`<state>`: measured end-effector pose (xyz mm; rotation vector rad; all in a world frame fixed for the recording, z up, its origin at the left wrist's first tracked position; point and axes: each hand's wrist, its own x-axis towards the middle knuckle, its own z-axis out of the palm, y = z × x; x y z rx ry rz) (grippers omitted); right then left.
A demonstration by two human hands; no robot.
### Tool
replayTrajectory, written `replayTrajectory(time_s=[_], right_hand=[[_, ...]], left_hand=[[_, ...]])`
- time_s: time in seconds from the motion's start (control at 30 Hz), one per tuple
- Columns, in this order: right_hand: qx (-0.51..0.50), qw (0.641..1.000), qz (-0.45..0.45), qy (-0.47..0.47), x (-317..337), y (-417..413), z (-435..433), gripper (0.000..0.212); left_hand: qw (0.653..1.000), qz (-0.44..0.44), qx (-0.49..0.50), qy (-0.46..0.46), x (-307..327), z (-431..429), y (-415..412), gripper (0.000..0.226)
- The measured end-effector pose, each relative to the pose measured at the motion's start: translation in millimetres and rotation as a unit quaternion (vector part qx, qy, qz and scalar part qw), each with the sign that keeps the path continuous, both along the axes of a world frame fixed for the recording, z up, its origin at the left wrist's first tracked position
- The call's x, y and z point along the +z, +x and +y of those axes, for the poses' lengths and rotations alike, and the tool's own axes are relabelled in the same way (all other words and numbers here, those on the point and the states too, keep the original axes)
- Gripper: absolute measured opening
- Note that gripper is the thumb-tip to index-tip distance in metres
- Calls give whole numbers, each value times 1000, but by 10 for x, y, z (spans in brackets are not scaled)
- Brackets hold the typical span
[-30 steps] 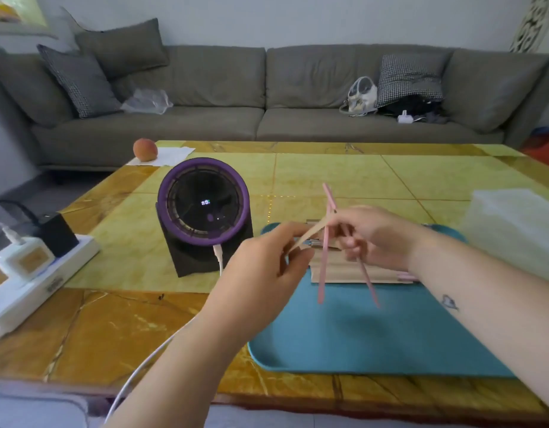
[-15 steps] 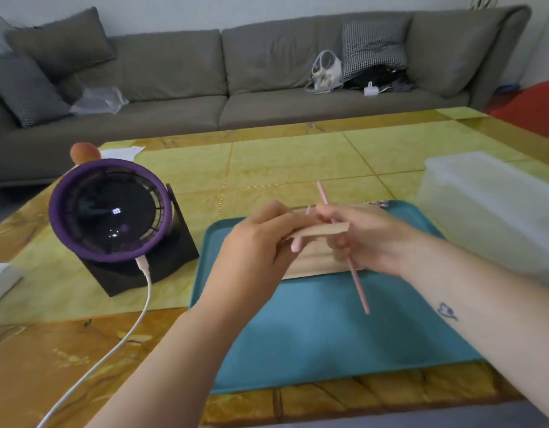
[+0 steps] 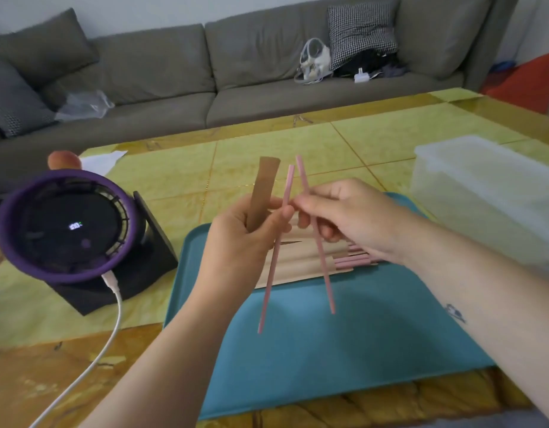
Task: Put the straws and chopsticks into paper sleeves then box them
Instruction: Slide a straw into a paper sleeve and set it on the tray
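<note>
Brown paper sleeve point(image 3: 264, 186) up in the left hand point(image 3: 245, 239), upright, open mouth at the top, lower end buried in the curled grip. Just beside it, first pink stick point(image 3: 268, 291), tilted, top end a touch below the sleeve's mouth, pinched between the fingertips of the right hand point(image 3: 353, 220) and the left thumb; true holder impossible to tell. Second pink stick point(image 3: 325, 279) slanting through the right grip, fingers curled round its upper part, lower end hanging free above the teal tray point(image 3: 359, 350). Neither stick inside the sleeve yet.

Under both hands, on the tray's far half, a flat pile of sleeves point(image 3: 298, 261) with pink ends point(image 3: 353, 260) poking out on the right, middle of the pile hidden behind knuckles and wrist.

Off to the right, on the yellow-green worktop point(image 3: 267, 149), a clear plastic box point(image 3: 483, 193), well apart from the hands. Left of the tray, a purple-rimmed fan point(image 3: 63, 230) on a black base, white cable point(image 3: 106, 335) plugged in at the bottom and trailing toward the near edge. Behind the fan, half covered by its rim, a peach point(image 3: 63, 159) next to a white paper sheet point(image 3: 100, 159). Farther back, a grey sofa point(image 3: 236, 88) carrying a checked cushion point(image 3: 359, 32), a white bag point(image 3: 313, 61) and a crumpled clear bag point(image 3: 85, 105).
</note>
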<state>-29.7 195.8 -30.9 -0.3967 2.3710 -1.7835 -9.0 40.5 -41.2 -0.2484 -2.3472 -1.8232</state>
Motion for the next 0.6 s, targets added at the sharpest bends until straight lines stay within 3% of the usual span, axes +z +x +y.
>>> replayTrajectory(time_s=[0.13,0.33,0.5,0.6], right_hand=[[44,998,-12,35,-44,64,-53,23],[42,998,-33,-42,-74,38,-72,11],[-4,986,-68,-152,-54,15,-92,18],[-31,997,8,-69,25,8,-18,27]], left_hand=[[1000,-5,-8,3,15,6,20,15],[998,-48,-27,29,41,-35,-7,16],[990,-131,-53,22,4,-28,-7,15],[986,-143,-79,-20,-14,-16,30,22]])
